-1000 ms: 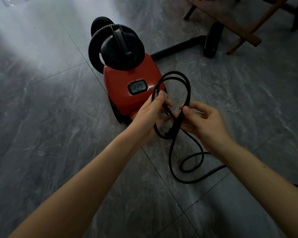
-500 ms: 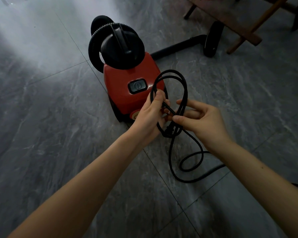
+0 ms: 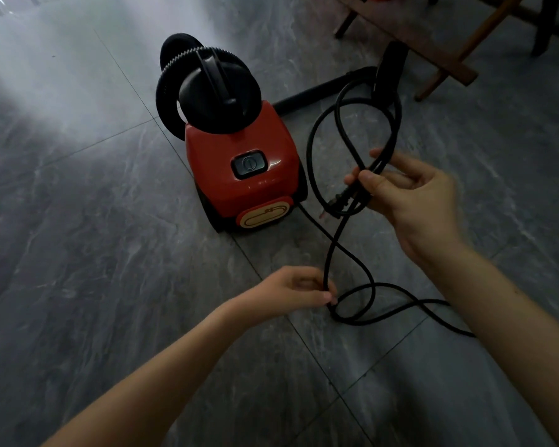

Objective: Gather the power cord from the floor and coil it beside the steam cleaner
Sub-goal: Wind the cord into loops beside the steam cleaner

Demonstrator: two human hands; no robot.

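The red steam cleaner [image 3: 242, 166] stands on the grey tiled floor, with a black ribbed hose and handle on top. The black power cord [image 3: 331, 250] runs from its base. My right hand [image 3: 413, 195] pinches a bundle of cord loops together with the plug end, held up to the right of the cleaner; the loops rise above the hand. My left hand [image 3: 291, 290] is lower and nearer, with its fingers closed around a slack stretch of the cord close to the floor. More cord curls on the tiles below and trails off to the right.
A black wand with a floor nozzle [image 3: 388, 72] lies behind the cleaner. Wooden furniture legs [image 3: 446, 56] stand at the top right. Grey tiles [image 3: 78, 237] stretch out to the left and toward me.
My left hand let go of the loops and dropped down to a lower stretch of cord. The right hand now holds the bundle alone, further to the right, and the cleaner's front is uncovered.
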